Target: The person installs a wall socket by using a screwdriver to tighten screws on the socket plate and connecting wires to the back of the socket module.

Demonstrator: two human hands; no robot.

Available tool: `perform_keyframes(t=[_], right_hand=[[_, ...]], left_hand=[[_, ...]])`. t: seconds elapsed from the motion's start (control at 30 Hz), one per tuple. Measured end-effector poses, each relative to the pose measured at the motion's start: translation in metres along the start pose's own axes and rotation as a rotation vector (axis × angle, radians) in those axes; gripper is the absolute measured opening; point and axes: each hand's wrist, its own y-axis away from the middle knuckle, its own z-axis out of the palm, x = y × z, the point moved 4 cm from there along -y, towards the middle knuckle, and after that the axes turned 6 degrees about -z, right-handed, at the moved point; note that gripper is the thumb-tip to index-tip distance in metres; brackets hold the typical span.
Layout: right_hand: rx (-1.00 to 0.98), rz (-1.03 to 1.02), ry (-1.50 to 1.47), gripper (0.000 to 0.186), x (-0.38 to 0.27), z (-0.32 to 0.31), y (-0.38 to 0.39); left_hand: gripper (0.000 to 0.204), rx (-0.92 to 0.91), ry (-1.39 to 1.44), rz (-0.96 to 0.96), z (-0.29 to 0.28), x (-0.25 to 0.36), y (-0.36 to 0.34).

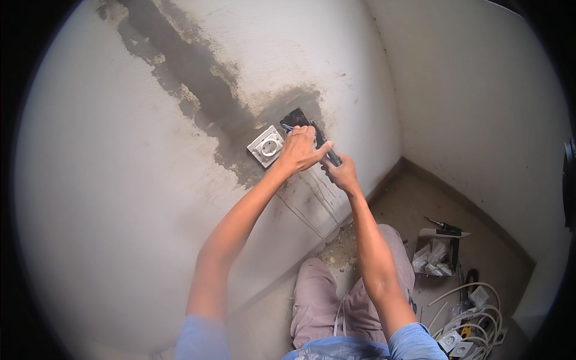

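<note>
My left hand [300, 148] is at the wall, fingers curled at the mouth of an open black wall box [294, 116]. A short blue wire [286, 127] shows at its fingertips, and they seem closed on it. In my right hand [343, 173] is a slim dark-handled tool [333, 157], slanting up along the box's right side. Its working end lies close to my left hand, and its exact kind is unclear. Just left of the box, a white power socket [269, 145] sits in the wall, its frame tilted.
Grey patched plaster [198, 72] runs diagonally up the wall. On the floor at right stand an open box [435, 255] of small plastic bags and a loose coil of pale cable [495, 309] beside spare white sockets [450, 341]. Rubble [341, 251] lies along the wall's foot.
</note>
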Motion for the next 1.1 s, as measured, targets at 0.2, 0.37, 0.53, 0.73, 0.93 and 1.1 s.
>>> perform_keyframes(t=[0.2,0.37,0.53,0.73,0.93,1.1], right_hand=[[0.374,-0.2,0.355,0.03,-0.01,-0.002,0.0],[0.378,-0.063,0.231,0.03,-0.009,0.037,0.014],[0.516,0.149,0.017,0.046,0.015,0.058,0.007],[0.52,0.265,-0.171,0.049,0.04,-0.058,0.058],[0.687,0.039,0.504,0.038,0.064,-0.268,0.302],[0.66,0.382,1.066,0.031,0.118,-0.341,0.562]], left_hand=[[0.055,0.073,0.088,-0.026,0.003,0.01,-0.01],[0.058,0.055,0.12,-0.059,-0.003,-0.008,-0.001],[0.043,0.194,0.155,-0.064,-0.007,-0.018,0.0],[0.027,0.142,0.135,0.001,-0.016,-0.016,0.017],[0.02,0.064,0.339,0.503,-0.015,0.079,0.087],[0.023,-0.375,0.291,0.491,0.01,0.114,0.181]])
